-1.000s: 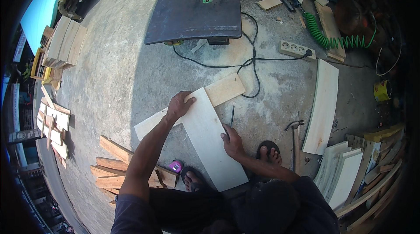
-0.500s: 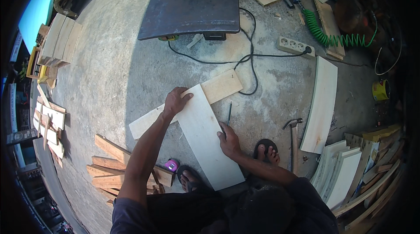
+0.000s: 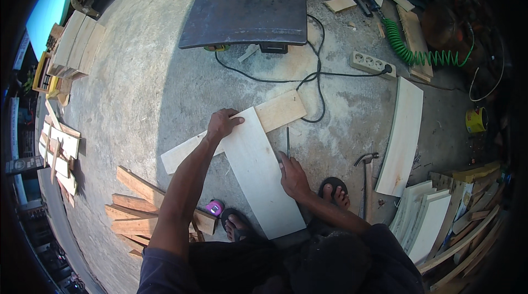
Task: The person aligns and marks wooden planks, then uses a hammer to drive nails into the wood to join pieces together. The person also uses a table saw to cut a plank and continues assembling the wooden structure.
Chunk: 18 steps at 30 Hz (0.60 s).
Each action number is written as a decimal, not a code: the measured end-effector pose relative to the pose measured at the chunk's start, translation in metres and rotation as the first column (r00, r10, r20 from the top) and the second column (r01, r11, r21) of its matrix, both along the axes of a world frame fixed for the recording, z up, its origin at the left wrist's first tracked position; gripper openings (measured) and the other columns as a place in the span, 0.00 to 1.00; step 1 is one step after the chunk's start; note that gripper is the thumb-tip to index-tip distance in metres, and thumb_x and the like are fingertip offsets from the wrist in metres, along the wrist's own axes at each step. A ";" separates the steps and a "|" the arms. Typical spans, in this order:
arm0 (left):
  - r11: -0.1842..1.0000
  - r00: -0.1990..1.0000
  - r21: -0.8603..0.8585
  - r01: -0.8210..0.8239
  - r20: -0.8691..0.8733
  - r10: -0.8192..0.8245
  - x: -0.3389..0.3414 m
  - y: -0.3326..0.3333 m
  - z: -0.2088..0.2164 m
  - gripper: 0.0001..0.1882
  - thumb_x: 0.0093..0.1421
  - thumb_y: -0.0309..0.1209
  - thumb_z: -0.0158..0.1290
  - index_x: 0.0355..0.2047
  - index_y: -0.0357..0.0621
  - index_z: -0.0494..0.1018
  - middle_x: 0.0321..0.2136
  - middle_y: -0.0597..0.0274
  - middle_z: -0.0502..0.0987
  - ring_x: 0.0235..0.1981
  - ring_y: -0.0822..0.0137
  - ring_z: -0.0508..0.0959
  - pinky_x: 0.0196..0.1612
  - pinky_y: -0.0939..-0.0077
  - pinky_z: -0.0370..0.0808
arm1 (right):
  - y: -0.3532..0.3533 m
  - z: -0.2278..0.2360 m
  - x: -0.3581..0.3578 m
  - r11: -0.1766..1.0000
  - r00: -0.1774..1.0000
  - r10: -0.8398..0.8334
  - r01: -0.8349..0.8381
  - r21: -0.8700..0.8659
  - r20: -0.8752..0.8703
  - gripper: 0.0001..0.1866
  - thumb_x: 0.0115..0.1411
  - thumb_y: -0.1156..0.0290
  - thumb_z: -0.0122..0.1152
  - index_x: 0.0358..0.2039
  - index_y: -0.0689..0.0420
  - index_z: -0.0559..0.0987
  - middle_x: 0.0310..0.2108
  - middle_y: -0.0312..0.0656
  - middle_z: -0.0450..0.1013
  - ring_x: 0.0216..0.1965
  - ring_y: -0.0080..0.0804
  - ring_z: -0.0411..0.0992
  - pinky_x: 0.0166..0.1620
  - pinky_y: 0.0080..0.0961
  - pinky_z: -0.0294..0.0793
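A wide pale wooden board (image 3: 258, 178) lies slanted, its far end resting across a longer, narrower plank (image 3: 283, 110). My left hand (image 3: 224, 123) is closed over the wide board's far left corner, where the two pieces cross. At the board's right edge is my right hand (image 3: 294, 176), fingers curled around a thin dark pencil (image 3: 288, 141) that points away from me. Its grip on the pencil is partly hidden by the fingers. The board's near end reaches my legs, between my sandalled feet.
A saw table (image 3: 245, 14) stands ahead, its cable running to a power strip (image 3: 374, 65). A hammer (image 3: 368, 184) and a long board (image 3: 401, 137) lie right. Left are a purple tape measure (image 3: 215, 207) and wood offcuts (image 3: 135, 206). Stacked boards (image 3: 426, 220) stand near right.
My right hand has shifted slightly right and nearer along the board's edge, and the pencil has tilted a little. My left hand and both boards stay almost the same.
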<state>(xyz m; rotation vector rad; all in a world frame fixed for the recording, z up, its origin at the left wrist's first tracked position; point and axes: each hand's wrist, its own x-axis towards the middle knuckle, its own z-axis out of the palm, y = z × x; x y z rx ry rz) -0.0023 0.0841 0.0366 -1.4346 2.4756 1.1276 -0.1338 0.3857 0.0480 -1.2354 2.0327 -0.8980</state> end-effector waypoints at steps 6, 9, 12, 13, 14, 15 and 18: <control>0.997 0.994 0.041 -0.064 0.086 0.060 -0.006 0.001 0.005 0.24 0.57 0.46 0.68 0.49 0.47 0.84 0.43 0.51 0.86 0.45 0.56 0.86 0.52 0.65 0.80 | -0.060 0.047 -0.036 0.952 0.993 0.105 -0.085 0.293 -0.052 0.23 0.72 0.65 0.49 0.66 0.56 0.71 0.28 0.57 0.80 0.29 0.60 0.80 0.38 0.54 0.78; 0.996 0.991 0.029 -0.086 0.107 0.082 -0.008 0.003 0.009 0.24 0.57 0.46 0.68 0.49 0.47 0.84 0.42 0.52 0.87 0.45 0.56 0.86 0.52 0.65 0.80 | -0.103 0.046 -0.050 0.954 0.968 0.181 -0.131 0.269 -0.171 0.24 0.71 0.67 0.51 0.66 0.56 0.71 0.25 0.58 0.79 0.27 0.59 0.80 0.36 0.54 0.79; 0.995 0.989 0.025 -0.101 0.109 0.098 -0.009 0.004 0.011 0.24 0.57 0.47 0.67 0.49 0.47 0.84 0.42 0.52 0.86 0.44 0.56 0.86 0.51 0.64 0.80 | -0.131 0.039 -0.060 0.953 0.929 0.252 -0.189 0.237 -0.271 0.25 0.65 0.71 0.54 0.64 0.56 0.74 0.25 0.58 0.79 0.28 0.59 0.81 0.34 0.53 0.79; 0.995 0.990 0.025 -0.096 0.104 0.093 -0.009 0.005 0.011 0.23 0.57 0.47 0.67 0.49 0.47 0.84 0.42 0.52 0.86 0.44 0.56 0.86 0.51 0.64 0.80 | -0.137 0.038 -0.063 0.948 0.913 0.281 -0.217 0.233 -0.294 0.25 0.64 0.71 0.54 0.63 0.57 0.75 0.24 0.58 0.79 0.27 0.58 0.81 0.34 0.53 0.79; 0.993 0.989 0.050 -0.106 0.109 0.100 -0.008 0.005 0.011 0.23 0.57 0.47 0.67 0.49 0.48 0.84 0.42 0.52 0.86 0.44 0.56 0.86 0.51 0.64 0.80 | -0.139 0.039 -0.065 0.927 0.897 0.334 -0.259 0.270 -0.289 0.26 0.63 0.72 0.55 0.62 0.57 0.76 0.24 0.58 0.79 0.27 0.58 0.81 0.34 0.53 0.80; 0.995 0.992 0.041 -0.091 0.096 0.086 -0.008 0.005 0.010 0.23 0.57 0.47 0.67 0.49 0.48 0.84 0.42 0.52 0.86 0.44 0.56 0.86 0.51 0.64 0.80 | -0.139 0.042 -0.066 0.914 0.878 0.377 -0.302 0.270 -0.295 0.25 0.63 0.72 0.54 0.61 0.59 0.76 0.28 0.59 0.80 0.31 0.58 0.82 0.36 0.52 0.80; 0.995 0.993 0.057 -0.087 0.087 0.082 -0.007 0.005 0.008 0.23 0.58 0.47 0.67 0.49 0.48 0.84 0.42 0.52 0.86 0.44 0.56 0.86 0.51 0.63 0.80 | -0.125 0.061 -0.070 0.664 0.733 0.669 -0.518 0.539 -0.119 0.23 0.63 0.72 0.52 0.58 0.61 0.78 0.37 0.62 0.82 0.40 0.56 0.83 0.43 0.48 0.82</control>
